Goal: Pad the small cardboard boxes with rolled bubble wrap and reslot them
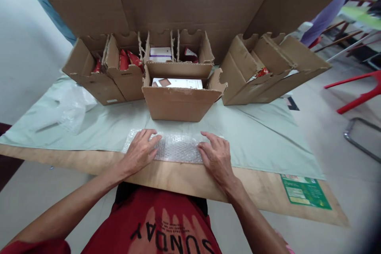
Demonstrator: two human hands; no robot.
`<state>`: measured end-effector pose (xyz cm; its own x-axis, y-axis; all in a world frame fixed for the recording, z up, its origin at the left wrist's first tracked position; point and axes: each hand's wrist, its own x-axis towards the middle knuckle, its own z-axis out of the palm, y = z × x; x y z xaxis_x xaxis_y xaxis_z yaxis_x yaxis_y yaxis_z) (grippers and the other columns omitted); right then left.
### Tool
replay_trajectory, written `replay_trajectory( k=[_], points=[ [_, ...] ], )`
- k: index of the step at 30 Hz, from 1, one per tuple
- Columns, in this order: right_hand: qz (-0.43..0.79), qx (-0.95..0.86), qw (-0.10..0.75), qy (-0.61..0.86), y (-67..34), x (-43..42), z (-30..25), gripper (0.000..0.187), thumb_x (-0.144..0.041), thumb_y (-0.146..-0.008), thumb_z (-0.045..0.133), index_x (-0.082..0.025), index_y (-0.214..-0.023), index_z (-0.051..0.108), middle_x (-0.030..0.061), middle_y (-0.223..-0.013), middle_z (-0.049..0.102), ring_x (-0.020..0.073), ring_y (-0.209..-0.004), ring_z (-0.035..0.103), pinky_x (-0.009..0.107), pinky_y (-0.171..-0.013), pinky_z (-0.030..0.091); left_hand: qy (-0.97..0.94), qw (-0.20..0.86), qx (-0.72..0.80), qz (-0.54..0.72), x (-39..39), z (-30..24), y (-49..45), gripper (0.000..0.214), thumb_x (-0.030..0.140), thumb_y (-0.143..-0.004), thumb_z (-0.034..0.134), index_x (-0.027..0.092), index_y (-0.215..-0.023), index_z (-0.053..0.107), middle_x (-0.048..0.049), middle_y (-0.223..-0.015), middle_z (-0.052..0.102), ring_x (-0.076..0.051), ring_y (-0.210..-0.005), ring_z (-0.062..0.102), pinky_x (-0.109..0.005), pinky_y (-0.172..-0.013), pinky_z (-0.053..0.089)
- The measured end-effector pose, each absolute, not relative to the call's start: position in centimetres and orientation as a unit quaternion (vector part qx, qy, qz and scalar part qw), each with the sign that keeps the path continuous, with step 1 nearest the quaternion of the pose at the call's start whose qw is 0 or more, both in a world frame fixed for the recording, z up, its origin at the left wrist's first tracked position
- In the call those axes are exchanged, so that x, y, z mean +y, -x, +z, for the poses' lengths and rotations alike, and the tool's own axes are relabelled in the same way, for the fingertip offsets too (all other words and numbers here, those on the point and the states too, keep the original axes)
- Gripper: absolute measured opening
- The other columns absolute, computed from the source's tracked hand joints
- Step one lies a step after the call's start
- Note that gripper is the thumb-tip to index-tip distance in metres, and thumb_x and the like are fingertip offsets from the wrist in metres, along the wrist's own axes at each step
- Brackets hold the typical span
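Note:
A strip of clear bubble wrap (pixel 178 149) lies flat along the front of the table. My left hand (pixel 141 150) rests on its left part, fingers spread and loosely bent. Over the right end lies my right hand (pixel 218 158), with its index finger stretched forward and the thumb apart from it. Neither hand is closed around anything. Just beyond the wrap stands a cardboard box (pixel 178 104) holding a white box (pixel 177 83) with a brown picture on it.
Behind are several cardboard bins, with red packets (pixel 129 59) and white-and-purple boxes (pixel 160 52) inside. Angled bins (pixel 253 71) stand at the right. Crumpled clear plastic (pixel 70 107) lies left on the green cloth (pixel 262 139). A green label (pixel 305 191) sits on the wooden edge.

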<state>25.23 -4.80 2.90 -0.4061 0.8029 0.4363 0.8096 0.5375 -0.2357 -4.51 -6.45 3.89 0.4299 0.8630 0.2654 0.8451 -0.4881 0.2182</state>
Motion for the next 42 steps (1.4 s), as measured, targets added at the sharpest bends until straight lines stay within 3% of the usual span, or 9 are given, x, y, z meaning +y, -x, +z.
replay_trajectory(
  k=[6,11,13,18,21,25,31,35,42],
  points=[
    [-0.043,-0.885,0.272,0.376,-25.2,-6.2,5.7,0.013,-0.01,-0.096,0.053,-0.022,-0.09,0.056,0.0109,-0.13,0.069,0.0291,-0.13,0.057,0.049,-0.108,0.037,-0.881,0.118,0.44,0.124,-3.5,6.0,4.9,0.065,0.027,-0.079,0.074,0.021,-0.14,0.052,-0.0172,-0.152,0.048,-0.039,-0.147,0.034,-0.059,-0.113,0.037],
    [0.02,-0.904,0.242,0.351,-26.1,-6.9,6.9,0.014,-0.01,-0.095,0.051,-0.022,-0.091,0.052,0.0055,-0.101,0.074,0.0271,-0.114,0.066,0.049,-0.108,0.038,-0.901,0.151,0.402,0.058,-2.8,7.8,5.6,0.002,0.02,-0.083,0.066,0.02,-0.082,0.067,-0.0085,-0.122,0.069,-0.033,-0.131,0.055,-0.052,-0.109,0.042],
    [0.021,-0.898,0.251,0.36,-26.8,-6.9,7.6,0.011,-0.011,-0.096,0.053,-0.021,-0.101,0.055,0.0033,-0.09,0.071,0.0224,-0.093,0.068,0.047,-0.104,0.043,-0.91,0.1,0.397,0.066,-3.5,8.9,5.5,0.013,0.015,-0.088,0.058,0.019,-0.077,0.064,-0.0078,-0.11,0.072,-0.027,-0.114,0.065,-0.053,-0.107,0.043],
    [0.004,-0.891,0.26,0.373,-28.8,-8.1,10.0,0.026,-0.011,-0.096,0.056,-0.019,-0.121,0.058,0.0043,-0.092,0.071,0.0205,-0.085,0.065,0.046,-0.1,0.045,-0.915,-0.004,0.394,0.09,-7.5,11.2,5.0,0.014,0.012,-0.093,0.053,0.018,-0.085,0.063,-0.0111,-0.115,0.07,-0.024,-0.109,0.066,-0.055,-0.114,0.038],
    [0.11,-0.901,0.208,0.365,-30.2,-9.8,10.5,0.015,-0.025,-0.097,0.061,-0.023,-0.112,0.063,0.0035,-0.094,0.073,0.0219,-0.089,0.067,0.044,-0.094,0.05,-0.914,0.106,0.389,0.037,-10.4,11.4,5.7,0.006,0.026,-0.089,0.066,0.021,-0.092,0.064,-0.0077,-0.116,0.071,-0.025,-0.11,0.067,-0.054,-0.115,0.038],
    [0.225,-0.85,0.195,0.434,-32.2,-10.3,8.7,0.023,-0.044,-0.099,0.056,-0.026,-0.107,0.068,0.0038,-0.097,0.076,0.0231,-0.093,0.07,0.039,-0.081,0.055,-0.874,0.185,0.447,0.05,-11.6,10.5,8.0,0.036,0.05,-0.087,0.068,0.025,-0.113,0.066,-0.0058,-0.125,0.071,-0.027,-0.116,0.066,-0.045,-0.103,0.05],
    [-0.003,-0.773,0.198,0.603,-31.9,-6.0,2.3,0.038,-0.046,-0.097,0.051,-0.015,-0.109,0.069,0.0199,-0.119,0.073,0.0387,-0.104,0.068,0.054,-0.084,0.052,-0.709,0.047,0.696,0.105,-7.0,6.1,10.5,0.04,0.04,-0.088,0.056,0.015,-0.118,0.066,-0.014,-0.108,0.073,-0.032,-0.103,0.068,-0.045,-0.09,0.054],
    [-0.046,-0.786,0.219,0.577,-30.3,-5.6,0.3,0.024,-0.034,-0.098,0.049,-0.019,-0.091,0.066,0.0169,-0.125,0.071,0.0345,-0.111,0.067,0.048,-0.087,0.05,-0.682,0.09,0.718,0.103,-5.8,3.5,10.2,0.04,0.025,-0.085,0.05,0.017,-0.122,0.065,-0.0071,-0.09,0.074,-0.025,-0.088,0.07,-0.036,-0.082,0.054],
    [-0.014,-0.766,0.317,0.559,-30.3,-5.7,2.3,0.018,-0.034,-0.1,0.051,-0.023,-0.095,0.063,0.0043,-0.081,0.074,0.0221,-0.073,0.067,0.035,-0.074,0.047,-0.65,0.098,0.739,0.149,-6.6,3.0,10.2,0.044,0.03,-0.088,0.049,0.018,-0.128,0.063,-0.0083,-0.107,0.072,-0.021,-0.079,0.069,-0.033,-0.079,0.053]
  ],
)
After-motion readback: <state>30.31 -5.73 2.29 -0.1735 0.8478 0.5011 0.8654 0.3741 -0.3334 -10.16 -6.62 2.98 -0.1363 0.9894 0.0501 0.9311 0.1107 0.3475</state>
